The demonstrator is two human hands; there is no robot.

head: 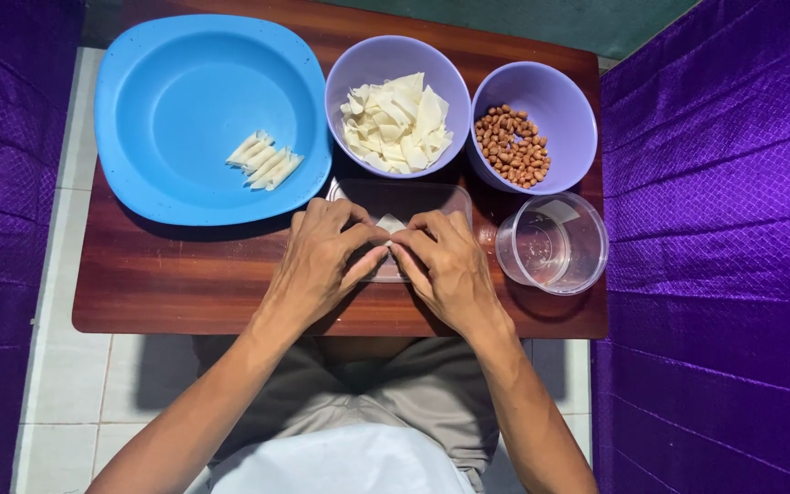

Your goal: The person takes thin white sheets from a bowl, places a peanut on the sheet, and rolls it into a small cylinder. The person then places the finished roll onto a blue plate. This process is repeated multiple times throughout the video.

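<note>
My left hand (322,261) and my right hand (445,265) meet at the middle of a small wooden table (185,284), fingertips pinched together on a small white wrapper piece (389,223). Beneath them lies a clear rectangular lid or tray (413,197), mostly hidden by the hands. Behind them stands a purple bowl (398,64) full of white wrapper pieces (397,123). To its right, a second purple bowl (550,101) holds peanuts (512,146). At the left, a blue plate (185,101) carries several rolled white pieces (265,162).
A clear plastic cup (552,243) stands at the table's right edge, close to my right hand. Purple cloth (724,256) hangs on both sides. White floor tiles (66,384) show below the table, and my lap is under its front edge.
</note>
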